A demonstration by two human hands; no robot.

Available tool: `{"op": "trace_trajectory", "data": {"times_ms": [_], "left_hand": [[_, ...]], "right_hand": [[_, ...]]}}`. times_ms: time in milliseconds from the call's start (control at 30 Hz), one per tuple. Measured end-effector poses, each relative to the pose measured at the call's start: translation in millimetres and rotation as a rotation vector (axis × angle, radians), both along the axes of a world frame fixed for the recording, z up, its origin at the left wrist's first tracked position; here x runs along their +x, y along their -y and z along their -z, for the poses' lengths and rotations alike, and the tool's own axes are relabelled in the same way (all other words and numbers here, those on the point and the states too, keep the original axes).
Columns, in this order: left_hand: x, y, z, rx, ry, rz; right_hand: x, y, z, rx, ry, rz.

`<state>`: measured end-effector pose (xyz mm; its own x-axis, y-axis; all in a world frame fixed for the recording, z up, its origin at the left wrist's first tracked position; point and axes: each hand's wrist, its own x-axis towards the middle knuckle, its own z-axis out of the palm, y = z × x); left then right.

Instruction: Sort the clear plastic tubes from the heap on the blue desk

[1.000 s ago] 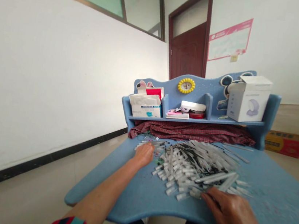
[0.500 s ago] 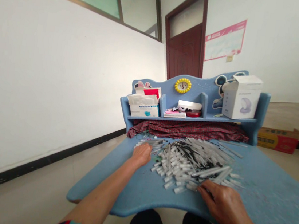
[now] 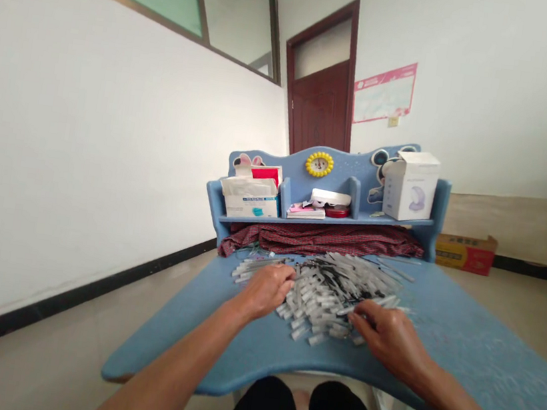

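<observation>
A heap of pens [image 3: 314, 301] with translucent whitish barrels and dark parts lies on the blue desk [image 3: 467, 345]. My left hand [image 3: 270, 288] is at the heap's left edge, its fingers curled together; whatever they hold is hidden. At the right front of the heap, my right hand [image 3: 390, 331] has thumb and fingers pinched, and the end of a pale pen [image 3: 346, 310] sticks out from its fingertips. A smaller group of pens [image 3: 245, 268] lies side by side just beyond my left hand.
Behind the heap, a red checked cloth [image 3: 320, 237] is bunched under the desk's shelf [image 3: 362, 221]. That shelf holds a white box [image 3: 411, 189], an open carton [image 3: 252, 203] and a red round case [image 3: 337, 211]. A cardboard box [image 3: 466, 254] stands on the floor at right.
My left hand has moved right, from the smaller group toward the heap. My right hand has moved up and inward over the heap's edge. The camera view has shifted slightly.
</observation>
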<state>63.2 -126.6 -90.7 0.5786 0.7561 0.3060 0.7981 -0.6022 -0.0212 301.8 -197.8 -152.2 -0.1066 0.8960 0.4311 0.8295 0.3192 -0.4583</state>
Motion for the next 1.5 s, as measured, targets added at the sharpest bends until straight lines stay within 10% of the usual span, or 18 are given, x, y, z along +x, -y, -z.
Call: {"op": "trace_trajectory", "data": {"times_ms": [267, 800, 1267, 1500], "left_hand": [[13.5, 6.6, -0.8, -0.059, 0.215, 0.29], [0.7, -18.3, -7.4, -0.268, 0.449, 0.261], [8.6, -33.9, -7.8, -0.834, 1.61, 0.367], [27.2, -40.1, -11.4, -1.02, 1.774, 0.416]], "right_hand": [[-9.8, -38.0, -47.3, -0.024, -0.091, -0.092], [-21.1, -70.1, -56.0, -0.443, -0.663, -0.269], [-21.2, -73.6, -52.7, -0.424, -0.98, -0.223], [-26.9, -76.7, -50.7, -0.441, -1.044, -0.33]]}}
